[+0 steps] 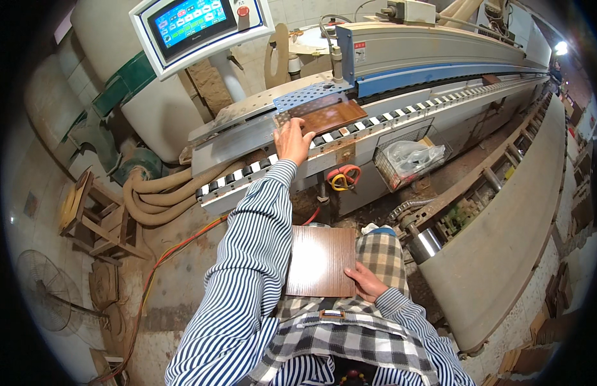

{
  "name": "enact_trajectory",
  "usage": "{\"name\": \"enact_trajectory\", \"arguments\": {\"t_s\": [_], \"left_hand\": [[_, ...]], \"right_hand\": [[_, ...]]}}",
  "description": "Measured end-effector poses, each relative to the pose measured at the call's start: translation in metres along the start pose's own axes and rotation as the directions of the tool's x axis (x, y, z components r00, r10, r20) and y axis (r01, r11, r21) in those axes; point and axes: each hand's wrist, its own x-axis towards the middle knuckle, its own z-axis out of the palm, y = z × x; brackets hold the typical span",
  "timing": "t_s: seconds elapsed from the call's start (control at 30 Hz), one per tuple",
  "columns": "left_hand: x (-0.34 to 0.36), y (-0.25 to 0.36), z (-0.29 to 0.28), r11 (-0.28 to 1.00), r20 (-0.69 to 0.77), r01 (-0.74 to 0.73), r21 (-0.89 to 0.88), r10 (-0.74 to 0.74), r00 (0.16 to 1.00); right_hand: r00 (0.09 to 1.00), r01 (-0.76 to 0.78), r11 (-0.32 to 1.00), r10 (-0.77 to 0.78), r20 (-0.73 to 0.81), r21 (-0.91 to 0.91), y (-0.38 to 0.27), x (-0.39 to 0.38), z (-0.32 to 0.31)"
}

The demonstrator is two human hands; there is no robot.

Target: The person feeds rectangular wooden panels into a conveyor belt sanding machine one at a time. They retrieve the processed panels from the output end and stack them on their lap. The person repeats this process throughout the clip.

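My left hand [293, 140] reaches out to a machine's feed bed. Its fingers rest on the near-left end of a reddish-brown wooden board [335, 116], thumb apart along the front edge. That board lies flat beside a row of black and white rollers [366, 126], its far end by a blue perforated plate [311, 95]. In my lap a second board [321, 260], dark brown with wood grain and a bright glare, is held by my right hand [368, 282]. The right thumb lies on its face; the other fingers are hidden beneath.
A control panel with a lit screen [189, 24] and red button stands at upper left. Below the rollers hang orange-handled scissors [343, 177] and a wire basket [411, 157] with plastic. A conveyor belt [504, 257] runs along the right. Hoses [160, 196], a wooden stool [102, 215] and a fan [51, 293] stand left.
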Motion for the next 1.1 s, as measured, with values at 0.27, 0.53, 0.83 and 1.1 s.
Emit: {"name": "enact_trajectory", "arguments": {"t_s": [0.27,0.53,0.83,1.1], "left_hand": [[-0.012,0.008,0.014,0.963,0.023,-0.184,-0.198,0.192,0.981],[-0.215,-0.048,-0.056,0.855,0.027,0.119,-0.505,-0.122,0.992],[-0.381,-0.090,-0.069,0.512,0.572,0.710,-0.484,-0.429,0.699],[-0.345,-0.074,-0.083,0.466,0.582,0.679,-0.567,-0.357,0.730]], "right_hand": [[0.997,0.001,0.993,-0.010,0.076,0.120,0.008,0.006,-0.016],[0.993,0.014,0.993,-0.027,0.113,0.114,0.006,0.002,-0.015],[1.000,-0.014,0.999,0.013,-0.015,-0.037,0.004,0.004,-0.001],[1.000,-0.028,0.999,0.028,0.001,-0.047,0.003,0.001,0.000]]}}
